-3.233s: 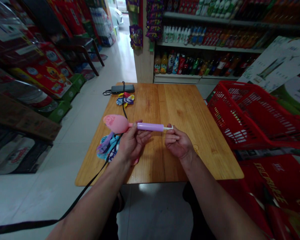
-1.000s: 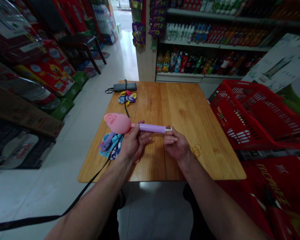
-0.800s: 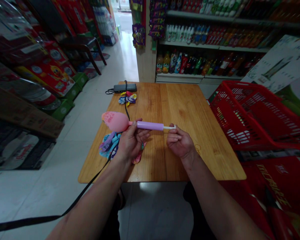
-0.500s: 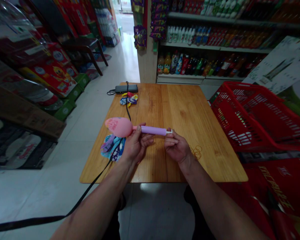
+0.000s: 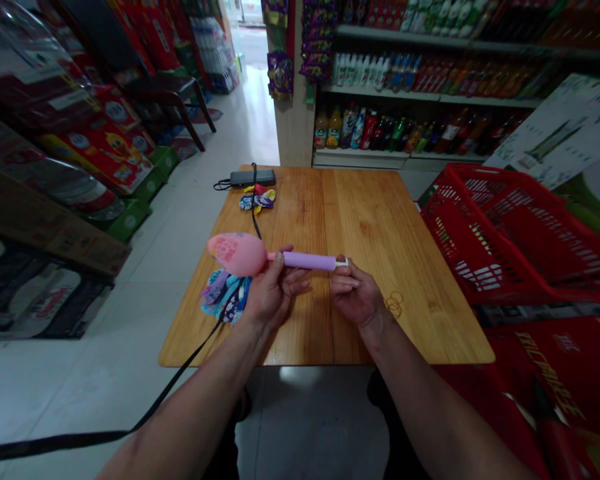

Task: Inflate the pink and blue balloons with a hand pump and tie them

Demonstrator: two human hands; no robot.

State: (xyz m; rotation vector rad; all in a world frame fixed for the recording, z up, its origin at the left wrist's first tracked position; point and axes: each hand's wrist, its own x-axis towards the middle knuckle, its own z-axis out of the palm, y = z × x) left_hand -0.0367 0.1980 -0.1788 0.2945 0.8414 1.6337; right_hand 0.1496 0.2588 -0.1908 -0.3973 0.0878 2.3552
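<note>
A partly inflated pink balloon [image 5: 233, 254] sits on the nozzle of a purple hand pump [image 5: 307, 261] held level above the wooden table [image 5: 370, 220]. My left hand [image 5: 273, 293] pinches the balloon's neck against the pump's front end. My right hand [image 5: 355, 293] is closed on the white plunger handle at the pump's right end, pushed almost fully in. Under my left hand lies a pile of flat blue and purple balloons [image 5: 225, 293].
A dark flat device [image 5: 253, 177] and more coloured balloons [image 5: 258, 198] lie at the table's far left. Rubber bands [image 5: 394, 304] lie near my right wrist. Red shopping baskets [image 5: 500, 233] stand to the right; drink shelves [image 5: 420, 130] behind; a black strap [image 5: 180, 373] crosses the left edge.
My right hand has pushed the plunger in, pulled it out and pushed it in again. The pink balloon has swollen slightly. The camera view shifted a little.
</note>
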